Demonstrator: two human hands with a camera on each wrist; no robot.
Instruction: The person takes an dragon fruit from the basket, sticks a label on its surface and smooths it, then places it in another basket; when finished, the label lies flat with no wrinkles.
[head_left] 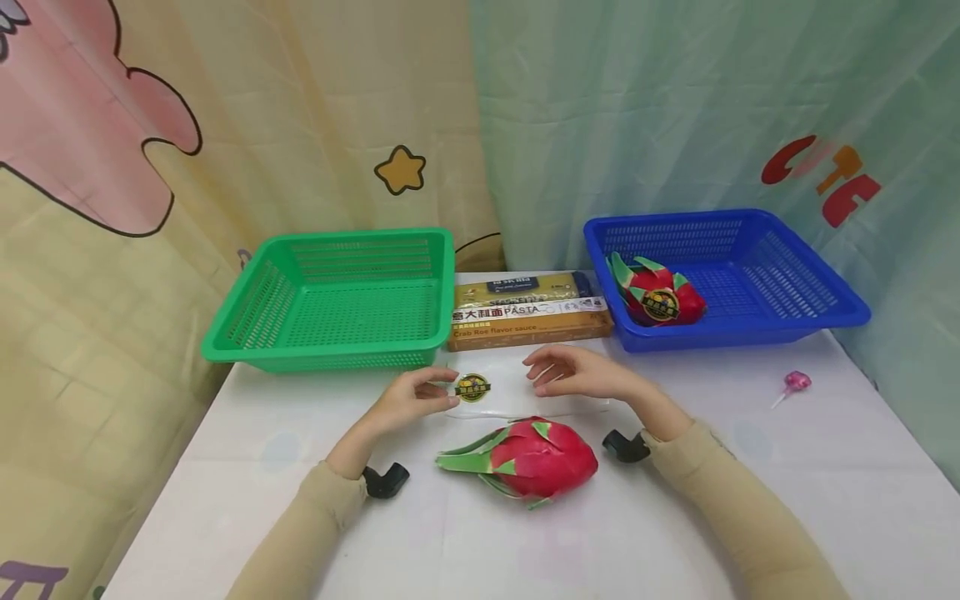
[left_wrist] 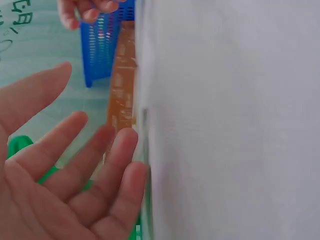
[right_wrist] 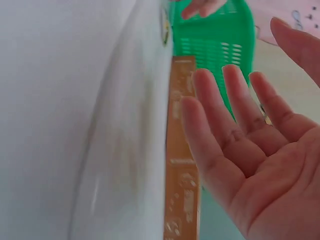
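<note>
Two risks, in judgement: at the left hand (head_left: 408, 400), creased clear plastic (head_left: 513, 393), from a snag; at the right hand (head_left: 573, 372), a rolled dragon fruit (head_left: 547, 458), from a brushing sleeve (head_left: 697, 467). Nothing held in either, fingers loosely bent. Counting rightward: one green basket (head_left: 330, 354), back left corner of the table (head_left: 262, 517); two pasta packs (head_left: 528, 333), back edge; mid-table, that plastic and first fruit; one blue basket (head_left: 720, 335), back right corner, holding a second dragon fruit (head_left: 678, 296); one lollipop (head_left: 797, 382), right edge.

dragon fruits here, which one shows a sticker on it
The dragon fruit in the blue basket: its front bears a round black-and-gold sticker. The other dragon fruit, lying on the white table, shows none.
</note>
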